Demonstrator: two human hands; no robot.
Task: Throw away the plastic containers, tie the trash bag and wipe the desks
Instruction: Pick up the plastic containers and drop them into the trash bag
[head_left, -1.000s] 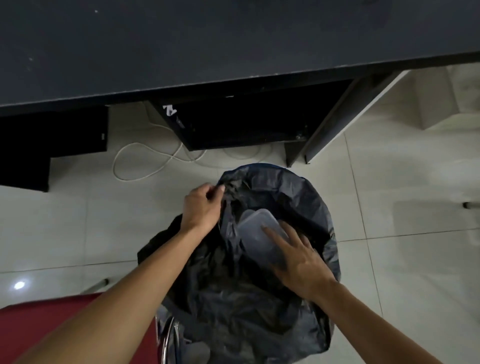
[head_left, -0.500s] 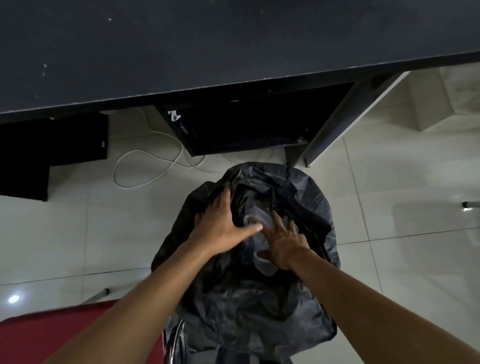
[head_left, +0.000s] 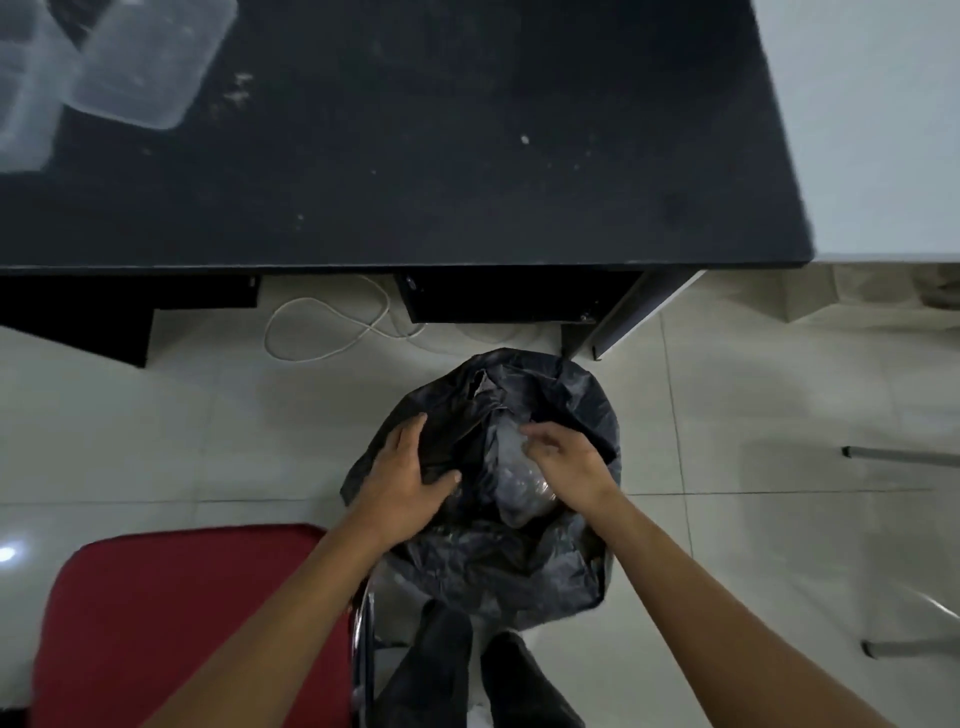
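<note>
The thin, crinkled trash bag (head_left: 498, 561) sits on the floor near the desk (head_left: 415, 182). The left hand (head_left: 405, 483) lies flat, fingers straight, on its left flap. The right hand (head_left: 566, 462) curls its fingers over a clear, round-cornered plastic container (head_left: 514, 488) inside; whether gripping, I cannot tell. Best press it deep, mouth wide. Two more containers (head_left: 140, 67) wait far left on the desk.

Nothing here can be read. The bag (head_left: 519, 561), the containers (head_left: 140, 62) and the desk (head_left: 467, 156) show no lettering, label or number that I can make out.
</note>
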